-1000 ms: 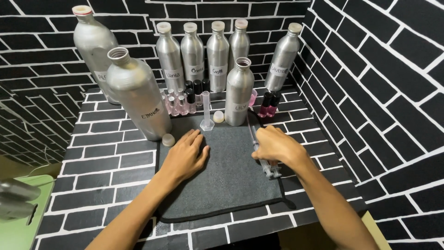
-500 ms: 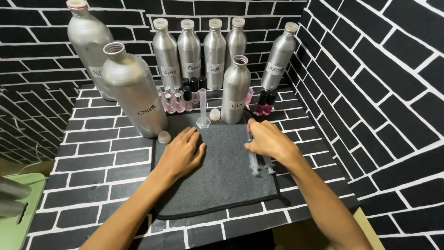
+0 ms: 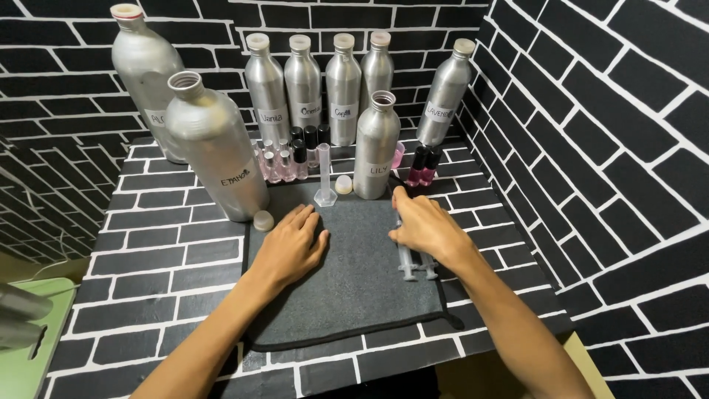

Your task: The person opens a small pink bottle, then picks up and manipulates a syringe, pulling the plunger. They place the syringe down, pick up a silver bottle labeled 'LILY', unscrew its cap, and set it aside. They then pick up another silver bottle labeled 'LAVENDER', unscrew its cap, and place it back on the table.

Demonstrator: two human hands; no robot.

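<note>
My left hand (image 3: 292,247) lies flat on a dark grey mat (image 3: 354,295), palm down, fingers apart, holding nothing. My right hand (image 3: 422,225) is at the mat's right side, its fingers curled over the upper ends of two clear syringes (image 3: 413,264) that lie side by side on the mat. Its index finger points toward an uncapped silver bottle (image 3: 373,148) just beyond. A small clear measuring cylinder (image 3: 323,177) stands at the mat's far edge between my hands.
A large uncapped silver bottle (image 3: 214,159) stands left of the mat, with a loose cap (image 3: 263,220) by its base and another cap (image 3: 343,185) near the cylinder. Several capped silver bottles (image 3: 343,89) and small vials (image 3: 288,159) line the back. Brick-patterned walls enclose the table.
My right hand has crept slightly toward the bottles along the syringes. My left hand has stayed flat on the mat.
</note>
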